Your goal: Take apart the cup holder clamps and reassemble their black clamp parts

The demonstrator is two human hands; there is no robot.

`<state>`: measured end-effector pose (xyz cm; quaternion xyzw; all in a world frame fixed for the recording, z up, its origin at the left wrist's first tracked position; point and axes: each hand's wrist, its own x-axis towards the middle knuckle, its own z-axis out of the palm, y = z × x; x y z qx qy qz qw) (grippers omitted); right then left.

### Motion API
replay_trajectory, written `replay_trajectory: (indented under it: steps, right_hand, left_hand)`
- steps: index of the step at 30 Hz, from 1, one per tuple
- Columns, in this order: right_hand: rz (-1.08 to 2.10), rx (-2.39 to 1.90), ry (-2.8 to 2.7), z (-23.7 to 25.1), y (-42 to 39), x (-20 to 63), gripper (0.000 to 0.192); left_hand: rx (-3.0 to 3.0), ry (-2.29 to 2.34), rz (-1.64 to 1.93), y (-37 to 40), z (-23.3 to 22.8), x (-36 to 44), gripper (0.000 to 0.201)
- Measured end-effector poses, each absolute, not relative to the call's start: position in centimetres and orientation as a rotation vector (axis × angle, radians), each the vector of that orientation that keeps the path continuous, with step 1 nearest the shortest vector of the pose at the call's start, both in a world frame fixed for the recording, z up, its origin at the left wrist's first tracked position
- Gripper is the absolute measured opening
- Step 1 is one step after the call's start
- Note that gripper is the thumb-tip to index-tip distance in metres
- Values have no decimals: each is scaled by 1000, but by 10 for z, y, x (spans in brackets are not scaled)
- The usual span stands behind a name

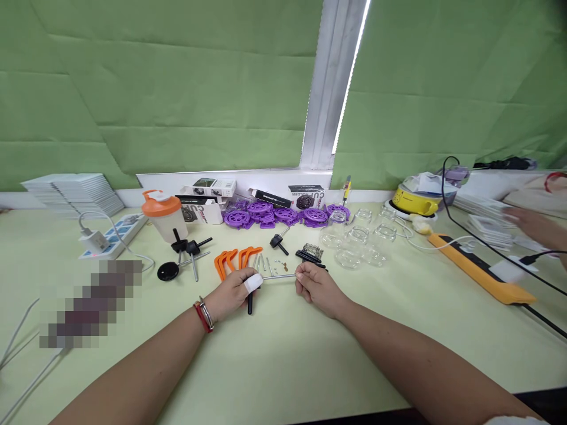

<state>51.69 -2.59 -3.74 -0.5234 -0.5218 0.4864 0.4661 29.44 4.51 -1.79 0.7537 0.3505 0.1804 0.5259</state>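
A thin metal rod (279,277) lies level between my two hands, just above the table. Its left end is in the closed fingers of my left hand (231,295), which has white tape on the thumb. A black handle (250,302) sticks out below that hand; its joint with the rod is hidden by the fingers. My right hand (319,289) pinches the rod's other end. Behind the hands lie orange curved pieces (225,260), small loose metal parts (278,267), coil springs (311,250), black rods (309,256) and a black knob on a shaft (279,242).
Black-knobbed shafts (192,248) and an orange-lidded shaker cup (163,218) stand left. Purple plastic parts (261,213) line the back, with clear glass jars (358,236) to their right. An orange power strip (478,268) lies right, near another person's hand (538,227).
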Motion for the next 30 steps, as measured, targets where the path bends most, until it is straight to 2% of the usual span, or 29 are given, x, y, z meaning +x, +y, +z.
replay_trajectory:
  steps: [17,23,30]
  right_hand:
    - [1109,-1271,-1216,-44,-24,518,23]
    - [1129,-1275,-1243,-40,-26,516,24]
    - [1136,-1316,-1290,-36,-26,516,23]
  left_hand:
    - [1831,667,436,42,-8,289,38]
    - [1814,994,808,60,17,296,37]
    - [1833,1383,854,128,31,330,26]
